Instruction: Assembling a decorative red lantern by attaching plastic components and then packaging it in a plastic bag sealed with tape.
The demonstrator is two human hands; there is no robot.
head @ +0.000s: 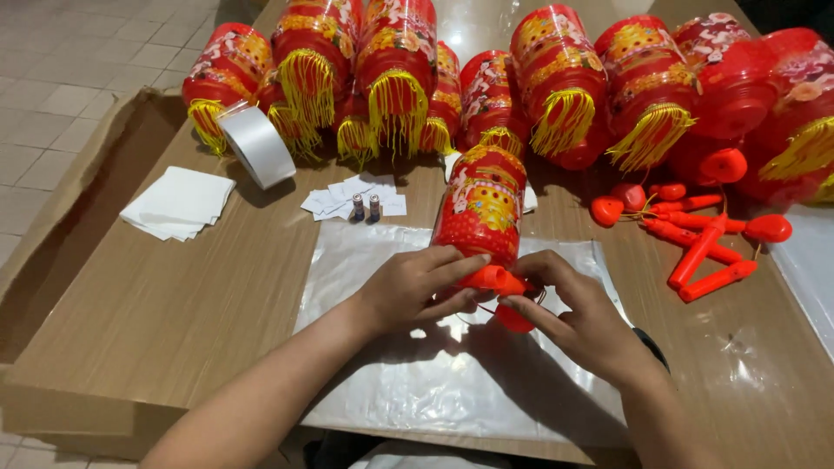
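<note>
Between the fingers of the left hand (415, 287) and the right hand (578, 317) sits a smooth, glossy orange-red plastic handle (497, 280), joined to a red lantern (482, 204) whose printed skin looks slick and shiny. Under the fingers lies a clear plastic sheet (382, 382), crinkled and reflective, on a matt wood-grain table (174, 304). Beyond the fingertips, the row of lanterns (395, 61) carries stringy yellow tassel fringes; left of them are a satiny white tape roll (256, 146) and matt white paper squares (178, 202)
</note>
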